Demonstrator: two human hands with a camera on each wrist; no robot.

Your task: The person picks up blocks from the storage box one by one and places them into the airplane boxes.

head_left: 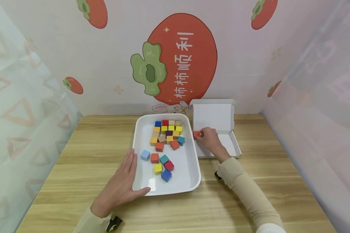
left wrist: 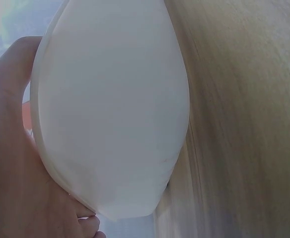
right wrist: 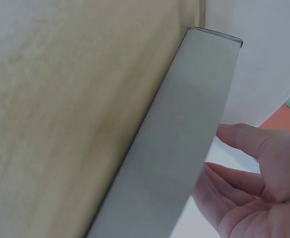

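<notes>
The right hand (head_left: 210,139) is pinching a red block (head_left: 196,134) at the far-left corner of an open white box (head_left: 213,117). The left hand (head_left: 121,184) is lying outstretched against the near-left rim of a white tray (head_left: 182,181) holding colored blocks (head_left: 166,175). Box and tray are standing on a wood-grain table (head_left: 99,145), before a persimmon-printed far wall (head_left: 105,61), between pale side walls (head_left: 14,142).

I log: head view, bright, glare on glossy white rounded-rectangular tray (head_left: 184,178); wrist views, dimmer, hazy, brown wood-grained table (left wrist: 249,109) blurred.
</notes>
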